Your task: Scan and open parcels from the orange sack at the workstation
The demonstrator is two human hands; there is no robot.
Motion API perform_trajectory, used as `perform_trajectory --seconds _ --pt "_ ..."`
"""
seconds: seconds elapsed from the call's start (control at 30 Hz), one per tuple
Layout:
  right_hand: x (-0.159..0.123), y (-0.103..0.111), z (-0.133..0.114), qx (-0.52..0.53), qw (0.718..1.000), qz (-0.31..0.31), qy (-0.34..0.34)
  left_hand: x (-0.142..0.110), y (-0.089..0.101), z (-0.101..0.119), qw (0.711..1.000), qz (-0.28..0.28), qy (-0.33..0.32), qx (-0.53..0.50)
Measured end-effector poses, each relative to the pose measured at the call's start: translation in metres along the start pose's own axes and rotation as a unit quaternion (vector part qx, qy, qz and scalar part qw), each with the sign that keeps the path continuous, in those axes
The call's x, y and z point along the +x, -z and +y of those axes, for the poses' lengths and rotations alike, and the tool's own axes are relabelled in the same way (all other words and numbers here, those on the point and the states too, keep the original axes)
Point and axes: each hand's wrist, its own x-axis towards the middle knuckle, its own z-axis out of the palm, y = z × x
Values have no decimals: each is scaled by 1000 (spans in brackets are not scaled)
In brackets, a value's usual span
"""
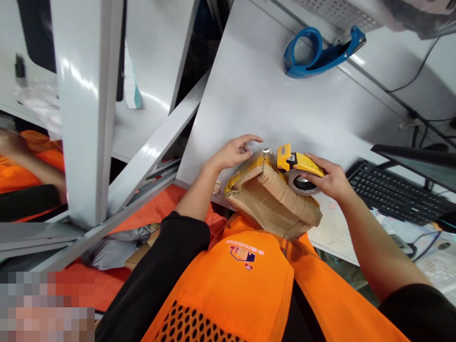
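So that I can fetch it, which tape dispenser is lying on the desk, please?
The blue tape dispenser, near the back of the desk; the yellow tape dispenser is held in the right hand.

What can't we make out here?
All head view:
- Package contents: hidden by its wrapping.
- Left hand contact with package: too small a gap to judge.
- Monitor display: steep angle, cut off by right edge.
- Other person: post and left edge.
- Bottom-left corner: pixelated.
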Motion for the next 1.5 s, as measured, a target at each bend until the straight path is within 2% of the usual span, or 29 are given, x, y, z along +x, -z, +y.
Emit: perform_trajectory --seconds 0.1,0.2,0.27,0.47,0.53,0.73,0.87,1.03,1.23,1.33,1.4,1.5 --pt "-1 -1 0 7 1000 11 -6 9 -10 -9 999 -5 -40 23" --pt "-1 -2 0 13 1000 14 -6 14 -20 -15 994 37 -98 39" --pt "-1 -2 1 12 1000 17 -6 14 -25 -15 991 59 -116 23" --pt "-3 -2 5 7 1000 20 -10 8 -28 0 991 72 -37 -102" --pt "-4 -2 6 9 1000 20 -8 7 -25 7 992 66 -53 -93" --pt "-5 -1 7 9 1000 20 -5 6 -13 22 990 41 -133 19" --pt "-5 -2 10 -4 1000 12 12 -5 -10 20 987 40 -142 64" --pt "-1 -1 7 -17 1000 -1 14 -18 -10 15 991 41 -110 57" --pt "3 1 2 -23 999 -20 22 -26 -11 19 985 94 -100 108" --pt "5 2 1 -29 999 -22 23 -33 -13 14 989 110 -64 69" --pt "6 2 1 -30 999 -25 23 -37 -13 10 993 103 -48 25" --pt "7 4 1 -32 999 -31 20 -41 -11 6 994 58 -87 23"
